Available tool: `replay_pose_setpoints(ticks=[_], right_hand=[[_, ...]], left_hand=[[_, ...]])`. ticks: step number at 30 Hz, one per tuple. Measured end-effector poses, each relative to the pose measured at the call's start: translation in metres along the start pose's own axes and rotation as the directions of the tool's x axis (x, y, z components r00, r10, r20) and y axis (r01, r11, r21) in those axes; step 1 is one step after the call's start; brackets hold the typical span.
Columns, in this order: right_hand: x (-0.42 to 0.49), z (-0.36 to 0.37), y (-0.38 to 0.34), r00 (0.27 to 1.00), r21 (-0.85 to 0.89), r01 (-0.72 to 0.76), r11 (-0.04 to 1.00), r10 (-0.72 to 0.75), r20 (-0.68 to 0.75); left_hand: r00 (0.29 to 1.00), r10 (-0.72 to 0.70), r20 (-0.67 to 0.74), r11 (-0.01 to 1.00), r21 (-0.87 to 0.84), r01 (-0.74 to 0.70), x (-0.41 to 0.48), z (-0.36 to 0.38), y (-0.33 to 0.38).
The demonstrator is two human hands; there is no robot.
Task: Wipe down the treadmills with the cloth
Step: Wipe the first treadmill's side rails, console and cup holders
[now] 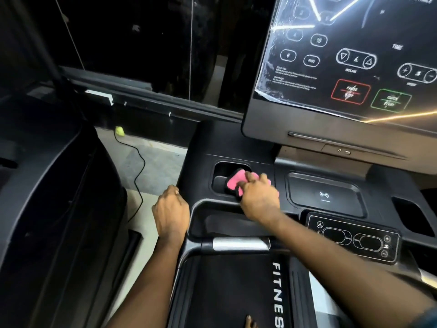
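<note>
Head view: pink cloth (234, 182) bunched, long axis roughly left-right, half in the pocket (221, 170) just left of the charging pad (325, 194), right hand (259, 198) fingers curled gripping it, left hand (171, 209) fingers curled over treadmill console (201, 145) edge further left, dim room, black cable (139, 166) on floor.

This is a gym. The treadmill (203, 143) has a console (343, 67) with incline, speed and stop keys and a belt (231, 292) marked FITNESS. Another machine (59, 185) stands beside it.
</note>
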State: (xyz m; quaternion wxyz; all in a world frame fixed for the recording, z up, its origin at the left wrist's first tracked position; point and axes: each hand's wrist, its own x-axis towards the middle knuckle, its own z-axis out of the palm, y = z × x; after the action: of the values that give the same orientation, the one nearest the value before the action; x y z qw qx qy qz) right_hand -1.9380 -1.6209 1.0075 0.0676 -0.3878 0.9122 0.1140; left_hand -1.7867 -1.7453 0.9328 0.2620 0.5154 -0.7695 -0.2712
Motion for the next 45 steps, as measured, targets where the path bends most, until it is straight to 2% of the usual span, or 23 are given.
replay_pose_setpoints(ticks=[4,7,9,12,14,17,19,20,21,22,23,24,25,26,28,29,30,33,34,38,40,42,45], right_hand=[[-0.032,0.003,-0.018,0.992,0.223,-0.093,0.97,0.11,-0.066],[-0.049,0.003,-0.011,0.966,0.457,-0.155,0.876,0.232,-0.116],[-0.062,0.004,0.002,0.958,0.628,-0.18,0.757,0.279,-0.062],[-0.077,-0.001,0.023,0.959,0.882,-0.13,0.452,0.282,-0.003],[-0.085,-0.015,0.033,0.958,0.918,-0.045,0.395,0.279,-0.073],[-0.103,-0.044,0.022,0.953,0.86,0.112,0.498,0.19,-0.234],[-0.118,-0.05,0.0,0.957,0.715,0.211,0.667,0.007,-0.289],[-0.124,-0.045,-0.015,0.964,0.575,0.245,0.781,-0.132,-0.231],[-0.131,-0.036,-0.03,0.961,0.418,0.273,0.866,-0.262,-0.084],[-0.139,-0.026,-0.043,0.928,0.289,0.305,0.908,-0.351,0.124],[-0.146,-0.017,-0.052,0.87,0.219,0.349,0.911,-0.402,0.285],[-0.151,-0.009,-0.056,0.832,0.196,0.368,0.909,-0.416,0.368],[-0.154,-0.003,-0.056,0.831,0.219,0.358,0.908,-0.417,0.367],[-0.154,-0.003,-0.055,0.866,0.275,0.327,0.904,-0.403,0.297],[-0.14,-0.002,-0.052,0.948,0.364,0.282,0.887,-0.316,0.035],[-0.129,0.001,-0.052,0.961,0.347,0.272,0.898,-0.271,-0.053],[-0.119,0.004,-0.053,0.963,0.296,0.268,0.917,-0.259,-0.069],[-0.097,0.016,-0.065,0.926,0.097,0.299,0.949,-0.314,0.208],[-0.09,0.019,-0.068,0.914,0.059,0.313,0.948,-0.318,0.254],[-0.066,0.014,-0.072,0.875,0.108,0.397,0.911,-0.411,0.255],[-0.069,0.018,-0.07,0.888,0.083,0.415,0.906,-0.423,0.18],[-0.087,0.036,-0.068,0.917,0.018,0.398,0.917,-0.399,0.02],[-0.109,0.062,-0.054,0.913,-0.002,0.385,0.923,-0.381,-0.144]], left_hand=[[1.0,-0.006,-0.004,1.0,-0.018,0.006,-0.001,-0.001,0.0],[1.0,0.028,-0.003,1.0,-0.003,-0.028,0.0,-0.002,0.001],[0.999,0.04,0.004,0.999,-0.021,-0.04,-0.001,-0.003,0.003],[0.998,0.004,0.057,0.996,-0.088,0.001,0.001,-0.008,0.004],[0.99,-0.018,0.139,0.992,-0.124,0.035,0.007,-0.013,-0.001],[0.97,-0.023,0.24,0.986,-0.156,0.062,0.017,-0.027,-0.012],[0.966,0.027,0.257,0.983,-0.18,0.021,0.017,-0.035,-0.02],[0.963,0.051,0.266,0.982,-0.188,0.0,0.015,-0.038,-0.023],[0.958,0.068,0.278,0.979,-0.202,-0.011,0.012,-0.041,-0.026],[0.952,0.079,0.295,0.975,-0.22,-0.012,0.01,-0.043,-0.03],[0.944,0.087,0.318,0.972,-0.235,-0.01,0.008,-0.043,-0.035],[0.935,0.098,0.342,0.969,-0.247,-0.011,0.005,-0.044,-0.039],[0.926,0.113,0.361,0.967,-0.254,-0.019,0.002,-0.045,-0.042],[0.919,0.129,0.372,0.966,-0.257,-0.032,-0.002,-0.046,-0.044],[0.914,0.146,0.379,0.971,-0.233,-0.059,-0.009,-0.049,-0.046],[0.911,0.155,0.383,0.973,-0.217,-0.075,-0.013,-0.049,-0.046],[0.908,0.163,0.385,0.975,-0.203,-0.089,-0.016,-0.05,-0.046],[0.906,0.184,0.382,0.977,-0.173,-0.126,-0.021,-0.052,-0.044],[0.904,0.179,0.388,0.979,-0.161,-0.125,-0.021,-0.052,-0.045],[0.904,0.162,0.395,0.984,-0.139,-0.116,-0.026,-0.051,-0.045],[0.906,0.147,0.397,0.986,-0.131,-0.103,-0.03,-0.05,-0.045],[0.903,0.139,0.407,0.987,-0.137,-0.09,-0.032,-0.05,-0.046],[0.897,0.145,0.418,0.984,-0.159,-0.085,-0.033,-0.051,-0.048]])
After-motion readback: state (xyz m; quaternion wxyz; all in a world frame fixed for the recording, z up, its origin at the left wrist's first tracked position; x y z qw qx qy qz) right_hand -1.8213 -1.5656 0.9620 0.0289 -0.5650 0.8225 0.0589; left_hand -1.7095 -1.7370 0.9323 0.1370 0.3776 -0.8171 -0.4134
